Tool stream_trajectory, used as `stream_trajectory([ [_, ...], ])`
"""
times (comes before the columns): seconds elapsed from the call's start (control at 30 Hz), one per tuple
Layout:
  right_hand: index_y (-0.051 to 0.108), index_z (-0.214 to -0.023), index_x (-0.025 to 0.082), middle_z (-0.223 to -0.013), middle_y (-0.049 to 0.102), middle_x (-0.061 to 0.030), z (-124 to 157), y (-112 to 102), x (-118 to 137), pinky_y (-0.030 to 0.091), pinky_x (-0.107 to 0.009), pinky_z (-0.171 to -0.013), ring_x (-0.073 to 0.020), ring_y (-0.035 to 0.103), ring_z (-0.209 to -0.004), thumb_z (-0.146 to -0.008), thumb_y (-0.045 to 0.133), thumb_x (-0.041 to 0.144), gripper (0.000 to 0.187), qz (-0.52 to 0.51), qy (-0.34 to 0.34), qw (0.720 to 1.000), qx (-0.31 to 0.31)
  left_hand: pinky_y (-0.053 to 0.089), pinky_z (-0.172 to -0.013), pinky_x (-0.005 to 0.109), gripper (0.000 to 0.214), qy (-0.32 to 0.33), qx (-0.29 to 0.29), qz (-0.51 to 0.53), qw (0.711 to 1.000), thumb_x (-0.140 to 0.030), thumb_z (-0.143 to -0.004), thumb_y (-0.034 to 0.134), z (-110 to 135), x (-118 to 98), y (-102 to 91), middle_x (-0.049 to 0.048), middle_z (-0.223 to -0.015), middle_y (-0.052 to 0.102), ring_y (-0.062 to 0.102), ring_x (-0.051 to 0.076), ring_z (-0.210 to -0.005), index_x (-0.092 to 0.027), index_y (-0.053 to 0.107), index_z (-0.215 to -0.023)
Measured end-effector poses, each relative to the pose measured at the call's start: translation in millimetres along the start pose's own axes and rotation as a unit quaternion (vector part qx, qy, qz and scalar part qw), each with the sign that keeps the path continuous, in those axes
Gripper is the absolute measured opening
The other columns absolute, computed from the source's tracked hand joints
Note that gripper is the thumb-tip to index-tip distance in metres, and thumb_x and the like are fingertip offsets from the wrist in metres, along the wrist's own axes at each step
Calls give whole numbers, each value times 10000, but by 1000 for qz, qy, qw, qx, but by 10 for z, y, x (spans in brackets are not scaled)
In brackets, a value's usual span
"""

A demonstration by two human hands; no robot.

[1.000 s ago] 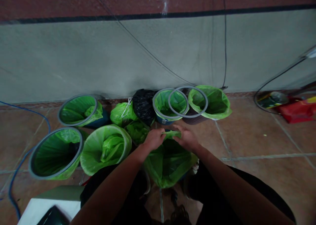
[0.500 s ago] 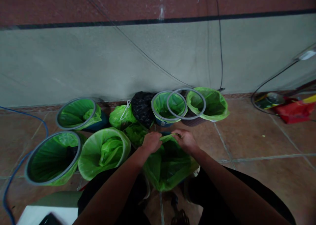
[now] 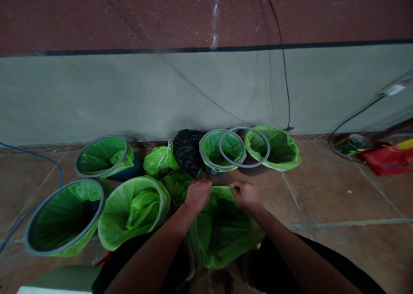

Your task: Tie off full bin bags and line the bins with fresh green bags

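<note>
Pinching one green liner (image 3: 222,229): left hand (image 3: 198,194), right hand (image 3: 245,195); four gray rings (image 3: 48,253) nearby.

Both forearms (image 3: 164,242) are bare as far as the near edge of view, and the left hand (image 3: 197,196) and right hand (image 3: 247,197) are bare too. Black clothing (image 3: 335,259) covers the legs at near left and near right — dark, with smooth rounded outlines and its folds lost in shadow. Between the legs, a pale curved edge (image 3: 192,261) shows at left, apparently footwear — too dim for detail.
</note>
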State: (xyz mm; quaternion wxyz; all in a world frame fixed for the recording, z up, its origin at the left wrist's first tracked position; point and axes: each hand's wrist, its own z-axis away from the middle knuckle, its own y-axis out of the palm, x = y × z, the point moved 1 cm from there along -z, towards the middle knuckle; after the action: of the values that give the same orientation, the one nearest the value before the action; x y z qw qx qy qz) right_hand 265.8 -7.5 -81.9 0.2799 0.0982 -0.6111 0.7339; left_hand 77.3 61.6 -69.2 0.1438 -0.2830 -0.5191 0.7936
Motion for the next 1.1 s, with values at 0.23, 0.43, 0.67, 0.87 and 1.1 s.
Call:
stream_trajectory([
  [0.23, 727, -796, 183, -834, 742, -125, 4, -115, -95, 397, -286, -638, -229, 689, -784, -877, 498, 242, 250, 134, 50, 989, 39, 502, -870, 316, 259, -96, 19, 3, 995, -186, -950, 423, -21, 113, -104, 106, -1041, 711, 682, 214, -978, -170, 671, -1027],
  [0.43, 737, -1026, 118, -1014, 734, -188, 42, -89, -138, 486, -363, -804, -312, 679, -978, -825, 627, 300, 293, 135, 43, 986, 82, 493, -847, 286, 257, -100, 1, 15, 995, -167, -929, 432, -16, 87, -76, 69, -1035, 710, 677, 194, -963, -202, 677, -996],
  [0.67, 679, -1194, 228, -1223, 677, -93, 27, -85, 214, 408, -379, -1001, -269, 583, -1159, -882, 596, 304, 331, 59, -98, 992, 47, 477, -867, 277, 227, -27, -16, 20, 999, -167, -923, 441, -16, -64, -62, 51, -979, 692, 658, 180, -945, -213, 662, -935],
  [0.87, 723, -867, 210, -902, 738, -103, 0, -131, 163, 419, -304, -733, -225, 674, -860, -975, 421, 299, 332, 104, -19, 992, 65, 479, -883, 275, 262, -52, 21, 14, 998, -138, -915, 437, -28, -22, -58, 54, -1022, 696, 655, 175, -973, -214, 669, -1010],
  [1.1, 743, -945, 130, -950, 740, -198, 27, -254, -50, 454, -342, -718, -296, 705, -896, -936, 431, 181, 317, 194, 58, 976, 79, 505, -859, 277, 343, -120, 9, 11, 993, -80, -888, 427, -44, 218, -37, 88, -1071, 708, 687, 193, -949, -192, 676, -1096],
])
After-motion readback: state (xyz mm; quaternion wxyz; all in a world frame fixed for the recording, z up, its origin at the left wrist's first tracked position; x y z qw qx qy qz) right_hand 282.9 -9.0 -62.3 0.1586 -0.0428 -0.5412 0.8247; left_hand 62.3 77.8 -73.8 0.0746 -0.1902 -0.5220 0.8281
